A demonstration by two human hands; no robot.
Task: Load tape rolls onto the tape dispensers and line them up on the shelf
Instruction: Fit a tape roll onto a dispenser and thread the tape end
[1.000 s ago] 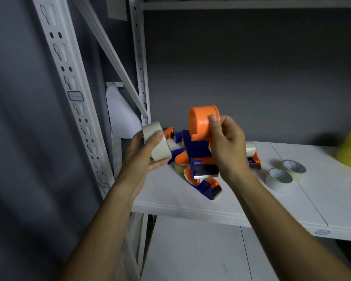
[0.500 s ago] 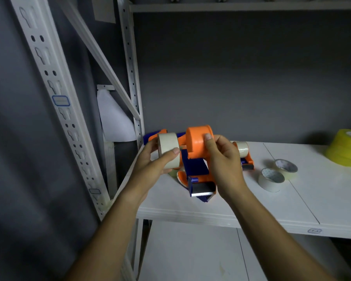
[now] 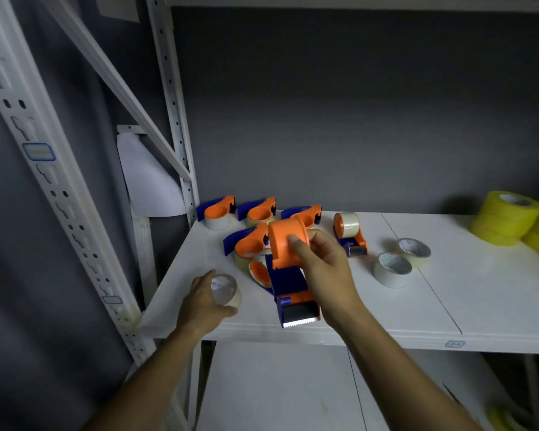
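Orange-and-blue tape dispenser (image 3: 288, 269) is held over the front of the white shelf (image 3: 417, 318), serrated blade end toward the camera, orange hub up. Right hand (image 3: 321, 269) holds it: thumb across the orange hub, fingers wrapped round the far side. Hub looks bare, no roll on it.

Left hand (image 3: 204, 298) is down at the shelf's front-left, fingers curled round a pale tape roll (image 3: 226, 290). Roll is blurred; can't tell if it touches the shelf.

Behind the held dispenser: another dispenser (image 3: 246, 241) lying on the shelf with a roll under it, partly hidden. Back row near the left upright (image 3: 176, 119): three dispensers on their sides, left one (image 3: 217, 209), middle one (image 3: 257, 211), and a third (image 3: 305, 213) partly behind the held one.

Right of those, a loaded dispenser (image 3: 349, 233) stands upright with a pale roll on its hub.

Two loose pale rolls lie flat further right: nearer one (image 3: 392, 269), farther one (image 3: 415, 251), just beside each other.

Far right at the back: stacked yellow tape rolls (image 3: 507, 217), more yellow at the frame edge.

White paper sheet (image 3: 150, 178) hangs on the frame, left of the upright.
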